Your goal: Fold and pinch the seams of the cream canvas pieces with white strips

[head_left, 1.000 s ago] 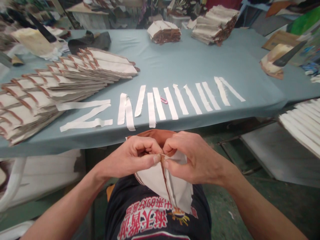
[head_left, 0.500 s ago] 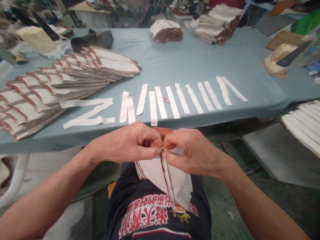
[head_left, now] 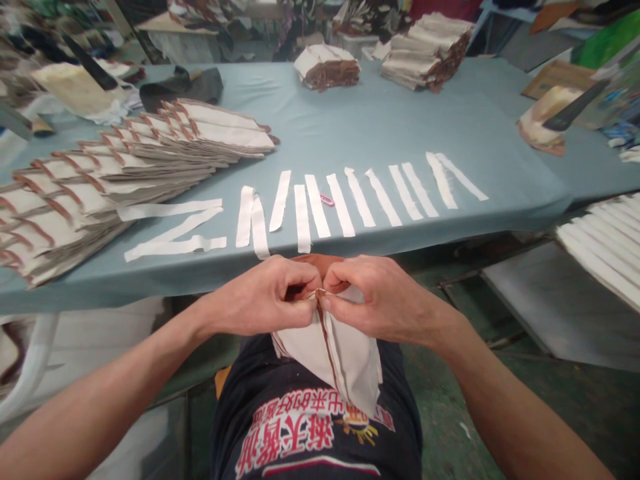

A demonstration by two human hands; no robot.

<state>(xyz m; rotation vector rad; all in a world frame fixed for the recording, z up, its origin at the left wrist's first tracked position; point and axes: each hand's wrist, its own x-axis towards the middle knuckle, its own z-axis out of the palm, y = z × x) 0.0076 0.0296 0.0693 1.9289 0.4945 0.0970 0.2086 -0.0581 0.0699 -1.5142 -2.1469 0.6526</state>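
A white fabric piece with a brown-edged seam point(head_left: 353, 363) hangs over my lap, in front of the dark printed apron point(head_left: 300, 433). My left hand point(head_left: 273, 293) pinches its upper edge at the seam between thumb and curled fingers. Close beside it, my right hand point(head_left: 370, 293) pinches the same edge just right of the seam. The two thumbs almost meet there. Brown material point(head_left: 316, 265) shows behind the fingertips. Several white fabric strips point(head_left: 303, 220) lie spread on the table just beyond my hands, and a pink clip point(head_left: 327, 199) is among them.
The blue-green table point(head_left: 330, 127) stretches ahead. A fanned row of white-and-brown fabric pieces point(head_left: 195, 143) covers its left side. Two stacks, a smaller bundle point(head_left: 327, 67) and a larger pile point(head_left: 425, 53), stand at the back. A dark-handled tool point(head_left: 575, 110) rests at right.
Both hands keep their pinch on the fabric's edge, and the fingertips have shifted slightly, drawing the edge more evenly apart at the seam. The whole view has moved a little.
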